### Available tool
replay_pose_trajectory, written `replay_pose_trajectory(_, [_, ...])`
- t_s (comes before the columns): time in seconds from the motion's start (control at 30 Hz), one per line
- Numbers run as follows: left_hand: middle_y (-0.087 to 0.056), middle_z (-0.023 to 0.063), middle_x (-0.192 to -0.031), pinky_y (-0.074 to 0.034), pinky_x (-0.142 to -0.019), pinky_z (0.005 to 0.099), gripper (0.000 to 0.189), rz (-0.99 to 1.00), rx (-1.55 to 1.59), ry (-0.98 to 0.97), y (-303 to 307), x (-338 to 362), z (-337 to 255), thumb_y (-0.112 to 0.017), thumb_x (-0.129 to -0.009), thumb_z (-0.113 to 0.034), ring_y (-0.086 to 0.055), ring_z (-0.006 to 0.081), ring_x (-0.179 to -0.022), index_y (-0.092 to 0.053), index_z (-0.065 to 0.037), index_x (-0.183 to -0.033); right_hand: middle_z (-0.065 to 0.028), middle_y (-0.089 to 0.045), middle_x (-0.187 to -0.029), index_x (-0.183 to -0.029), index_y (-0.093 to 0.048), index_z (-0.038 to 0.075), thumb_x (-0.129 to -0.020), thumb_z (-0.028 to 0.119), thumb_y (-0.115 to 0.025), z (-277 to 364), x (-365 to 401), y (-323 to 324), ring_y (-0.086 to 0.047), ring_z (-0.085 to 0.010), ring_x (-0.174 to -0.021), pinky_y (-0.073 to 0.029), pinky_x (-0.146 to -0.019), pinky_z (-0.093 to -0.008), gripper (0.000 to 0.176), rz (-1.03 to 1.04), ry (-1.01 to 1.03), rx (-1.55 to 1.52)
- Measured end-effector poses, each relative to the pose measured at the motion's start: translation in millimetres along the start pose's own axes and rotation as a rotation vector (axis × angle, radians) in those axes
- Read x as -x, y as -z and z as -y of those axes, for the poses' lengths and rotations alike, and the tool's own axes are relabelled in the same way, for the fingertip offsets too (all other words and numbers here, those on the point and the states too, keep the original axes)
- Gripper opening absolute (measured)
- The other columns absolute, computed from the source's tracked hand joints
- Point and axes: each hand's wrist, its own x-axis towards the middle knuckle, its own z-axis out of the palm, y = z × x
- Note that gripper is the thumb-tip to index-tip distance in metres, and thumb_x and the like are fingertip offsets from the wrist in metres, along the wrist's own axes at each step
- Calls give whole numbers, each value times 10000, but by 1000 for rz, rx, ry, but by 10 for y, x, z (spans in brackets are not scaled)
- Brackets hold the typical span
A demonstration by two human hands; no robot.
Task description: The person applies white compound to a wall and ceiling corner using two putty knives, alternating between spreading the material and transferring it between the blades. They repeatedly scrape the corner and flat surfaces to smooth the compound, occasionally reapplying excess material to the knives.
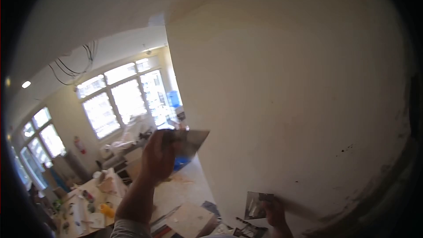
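Observation:
My left hand (159,154) is wrapped round the handle of a wide metal putty knife (194,142), raised beside the vertical edge of a pale wall (282,88). The blade points right, its tip near that edge. Low in the view, my right hand (276,211) grips a second metal putty knife (254,205), whose blade points left and bears some pale smears. The wall behind it has a few small dark marks at the lower right.
A cluttered table (97,220) stands at the lower left. Boards (189,219) lie below my left hand. Bright windows (128,99), a red fire extinguisher (79,145) and hanging wires (72,68) are farther off at left.

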Motion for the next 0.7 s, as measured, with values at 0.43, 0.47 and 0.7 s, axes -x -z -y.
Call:
replay_pose_trajectory(0.43, [-618, 23, -874, -461, -687, 264, 378, 918, 777, 683, -1145, 991, 1303, -594, -975, -336, -549, 94, -769, -613, 17, -1111, -93, -665, -893, -1056, -647, 62, -955, 254, -584, 541, -407, -1429, -632, -252, -765, -496, -680, -385, 227, -326, -694, -920])
replay_pose_trajectory(0.47, [-619, 28, -859, -463, -676, 267, 384, 935, 771, 697, -1106, 939, 1314, -603, -970, -341, -550, 97, -750, -617, 19, -1104, -88, -675, -796, -985, -681, 74, -959, 244, -579, 640, -452, -1519, -627, -249, -666, -493, -590, -383, 200, -363, -672, -942])
replay_pose_trajectory(0.7, [-646, 52, -775, -459, -637, 289, 437, 1044, 633, 630, -1081, 690, 1684, -670, -913, -396, -552, 119, -678, -665, 28, -1016, 17, -508, -602, -777, -582, 127, -979, 296, -536, 1032, -642, -1837, -455, -105, -505, -358, -467, -267, 268, -431, -626, -673])
